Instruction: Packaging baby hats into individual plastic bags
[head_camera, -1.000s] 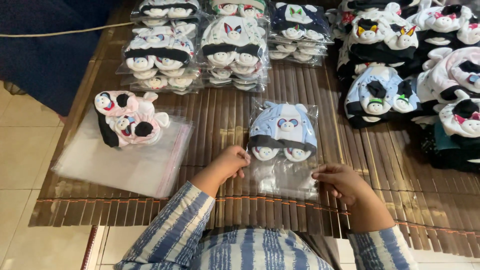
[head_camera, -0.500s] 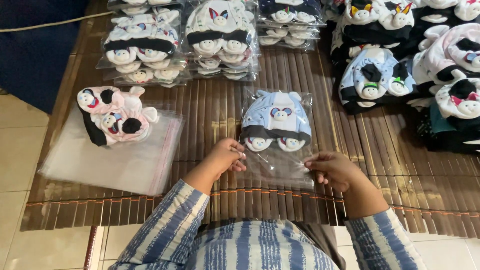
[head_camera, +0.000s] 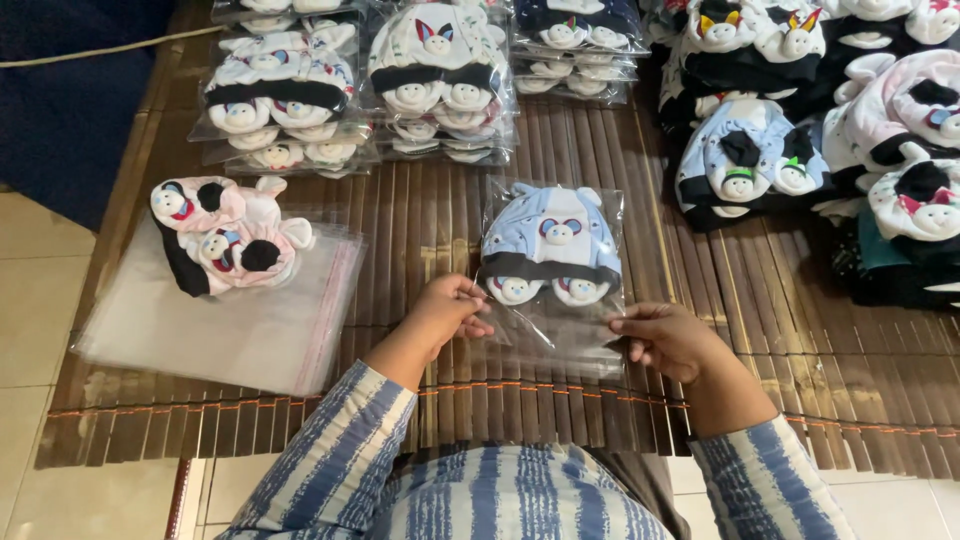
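Hands: left hand (head_camera: 447, 312) & right hand (head_camera: 668, 338) pinch clear plastic bag w/ light-blue baby hat set (head_camera: 552, 262), mid brown bamboo mat (head_camera: 420, 230). Set bagged; mouth apparently unsealed. Pink set (head_camera: 225, 235) unbagged, left edge.

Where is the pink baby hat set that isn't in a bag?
In the head view, the pink hat set lies on the left, on the stack of empty clear bags, below the bagged white hats.
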